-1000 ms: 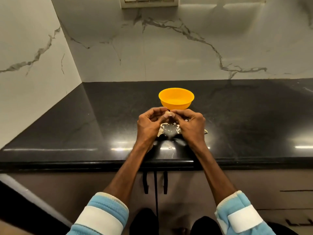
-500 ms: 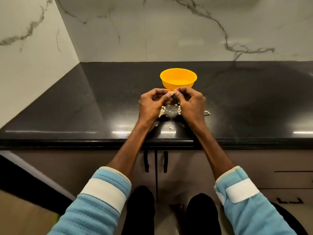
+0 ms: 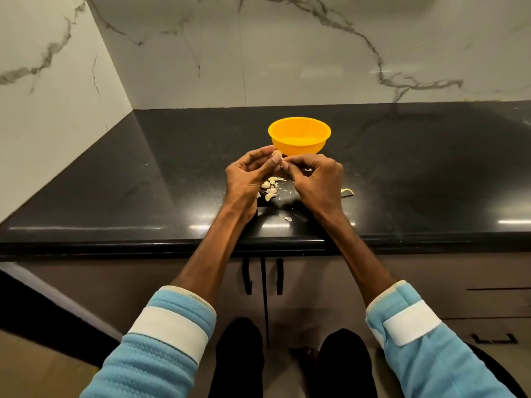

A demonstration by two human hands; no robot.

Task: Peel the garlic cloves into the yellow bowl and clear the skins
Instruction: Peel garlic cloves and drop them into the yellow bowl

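Observation:
A yellow bowl (image 3: pixel 299 135) stands on the black counter (image 3: pixel 172 182), just beyond my hands. My left hand (image 3: pixel 249 174) pinches a garlic clove (image 3: pixel 277 154) between thumb and fingers, right in front of the bowl. My right hand (image 3: pixel 316 179) pinches a strip of skin (image 3: pixel 285 165) hanging off that clove. Several pale garlic cloves and skin scraps (image 3: pixel 270 188) lie on the counter between and under my hands. The clove is mostly hidden by my fingers.
A single curled skin piece (image 3: pixel 347 192) lies right of my right hand, and a small scrap (image 3: pixel 288 219) sits near the counter's front edge. Marble walls close the back and left. Cabinet doors with black handles (image 3: pixel 247 275) are below the counter.
My hands have drawn slightly apart, with the right hand pulling skin off the clove. The loose pieces on the counter show more plainly between them. The camera view shifted a little.

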